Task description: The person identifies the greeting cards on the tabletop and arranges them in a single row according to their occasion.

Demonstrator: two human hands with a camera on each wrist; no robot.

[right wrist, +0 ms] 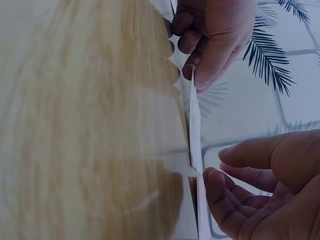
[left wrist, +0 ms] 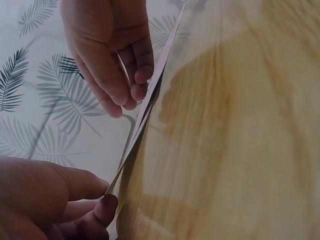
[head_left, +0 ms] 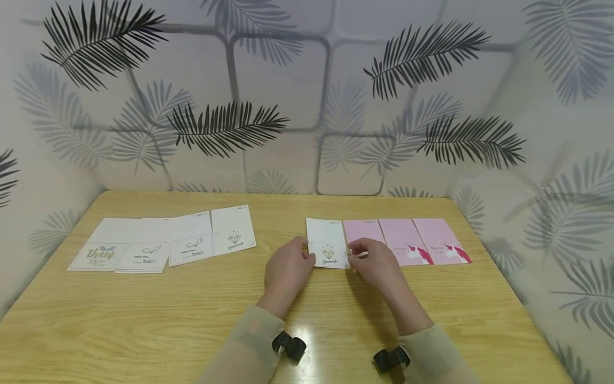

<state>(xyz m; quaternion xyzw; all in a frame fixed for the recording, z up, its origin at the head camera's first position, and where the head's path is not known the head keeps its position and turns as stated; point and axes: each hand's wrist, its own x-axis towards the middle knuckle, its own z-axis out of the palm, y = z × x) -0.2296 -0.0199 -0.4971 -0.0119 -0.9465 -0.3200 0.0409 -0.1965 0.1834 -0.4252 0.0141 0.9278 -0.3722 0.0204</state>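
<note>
My left hand [head_left: 289, 269] pinches the left edge of a white card [head_left: 326, 237] printed with a gold diamond. In the left wrist view, thumb and forefinger close on the card's edge, which is slightly lifted off the table. At the card's right edge is my right hand [head_left: 378, 265], its fingers loosely bent. The right wrist view shows a gap between that hand's thumb and forefinger [right wrist: 250, 154], with no card between them. A pink card [head_left: 361, 228] lies beside the white one, partly hidden by my right hand.
Two more pink cards [head_left: 438, 234] with unicorn pictures continue the row to the right. On the left of the wooden table [head_left: 158, 320] lie several white cards [head_left: 192, 248], some overlapping; another diamond card [head_left: 233, 226] ends that row. A leaf-patterned cloth [head_left: 297, 96] stands behind.
</note>
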